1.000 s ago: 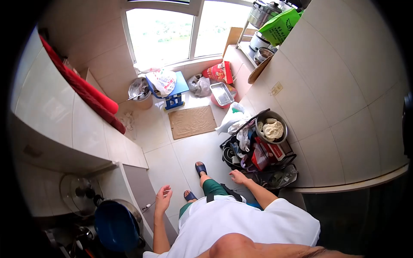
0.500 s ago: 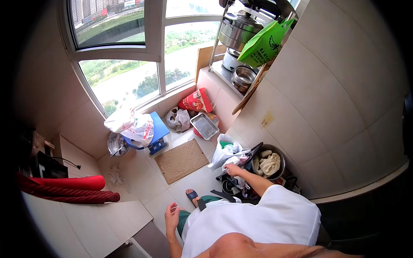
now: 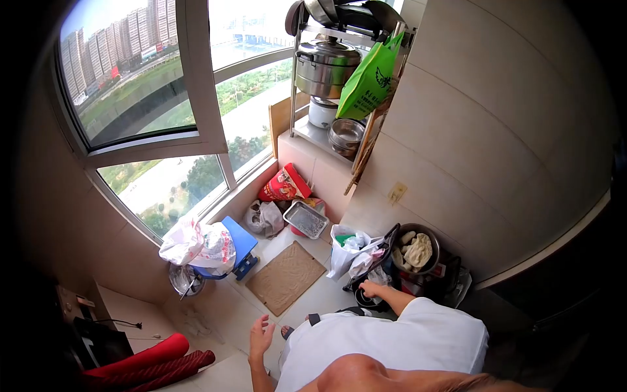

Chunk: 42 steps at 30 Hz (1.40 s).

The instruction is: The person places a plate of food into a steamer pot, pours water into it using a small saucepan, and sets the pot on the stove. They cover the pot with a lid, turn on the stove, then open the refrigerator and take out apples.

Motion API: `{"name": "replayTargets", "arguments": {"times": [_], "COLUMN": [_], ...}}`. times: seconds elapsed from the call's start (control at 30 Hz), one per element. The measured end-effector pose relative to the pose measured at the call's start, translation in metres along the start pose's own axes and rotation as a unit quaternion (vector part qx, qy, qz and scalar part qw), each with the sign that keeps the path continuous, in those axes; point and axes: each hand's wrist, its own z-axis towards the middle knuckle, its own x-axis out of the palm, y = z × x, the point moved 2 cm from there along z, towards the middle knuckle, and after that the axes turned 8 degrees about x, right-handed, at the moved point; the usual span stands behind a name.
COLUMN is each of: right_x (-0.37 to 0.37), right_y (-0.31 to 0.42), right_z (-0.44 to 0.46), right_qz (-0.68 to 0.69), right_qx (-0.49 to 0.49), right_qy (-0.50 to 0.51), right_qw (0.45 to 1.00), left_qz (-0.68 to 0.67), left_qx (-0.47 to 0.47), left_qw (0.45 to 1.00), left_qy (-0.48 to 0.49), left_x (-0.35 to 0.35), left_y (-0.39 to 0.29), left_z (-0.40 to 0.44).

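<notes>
Your hands: two, well apart. Your left hand (image 3: 262,336): raised over the tiled floor (image 3: 222,307), fingers parted and lightly bent, palm unfilled. Your right hand (image 3: 373,289): reached out at the near side of a black cart (image 3: 390,242), fingers pointing down; whether they are clamped on anything you cannot tell from this view. Just below its fingers: a round, dark-rimmed item (image 3: 368,300), partly hidden.

Your cart: on the floor by the tiled wall (image 3: 496,170), loaded. At its window end, next to your right hand, a white plastic bag (image 3: 341,264) with something green in its mouth. At its wall side, a round metal pot (image 3: 436,260) holding pale, dough-like lumps (image 3: 418,251).

On the floor beyond your hands: one brown mat (image 3: 286,277), lying flat; one of your sandals (image 3: 286,332), partly covered by your white shirt (image 3: 385,333).

Towards the window (image 3: 222,171): one blue stand (image 3: 240,240), carrying white bags with red print (image 3: 215,248); one bucket (image 3: 185,279) beside it; one greyish plastic bag (image 3: 264,219); one red printed bag (image 3: 285,184), tilted; one rectangular metal tray (image 3: 307,220), also tilted.

Upper shelving: one metal rack (image 3: 312,134), holding a large lidded steel pot (image 3: 326,72), a white pot (image 3: 321,113) below it and steel bowls (image 3: 346,134); a bright green bag (image 3: 366,85) hangs at its side.

Lower left: two red rolls (image 3: 153,356), side by side.
</notes>
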Motion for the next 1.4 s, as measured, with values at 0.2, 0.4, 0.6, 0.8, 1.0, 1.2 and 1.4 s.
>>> {"name": "replayTargets", "arguments": {"times": [0.2,0.4,0.6,0.8,1.0,1.2,1.4], "right_x": [0.004,0.091,0.21,0.294,0.349,0.351,0.426], "right_y": [-0.006,0.001,0.029,0.048,0.008,-0.03,0.021], "right_z": [-0.09,-0.114,-0.228,-0.345,-0.354,-0.381,-0.458], "right_qz": [0.142,0.346,0.424,0.482,0.537,0.516,0.444], "right_qx": [0.22,0.309,0.467,0.603,0.624,0.599,0.758], "right_qy": [-0.027,-0.178,-0.129,-0.093,-0.206,-0.319,-0.295], "right_qw": [0.965,0.868,0.765,0.629,0.528,0.522,0.376], "left_qz": [-0.013,-0.036,-0.05,-0.038,-0.08,-0.067,-0.037], "left_qx": [0.032,0.1,0.088,0.118,0.12,0.09,0.163], "left_qw": [0.997,0.954,0.89,0.833,0.81,0.778,0.668], "left_qy": [0.065,0.281,0.445,0.539,0.568,0.618,0.725], "left_x": [-0.015,0.033,0.089,0.166,0.245,0.34,0.458], "left_y": [-0.027,-0.076,-0.102,-0.124,-0.12,-0.135,-0.156], "left_z": [0.038,0.066,0.083,0.095,0.09,0.041,-0.013]}}
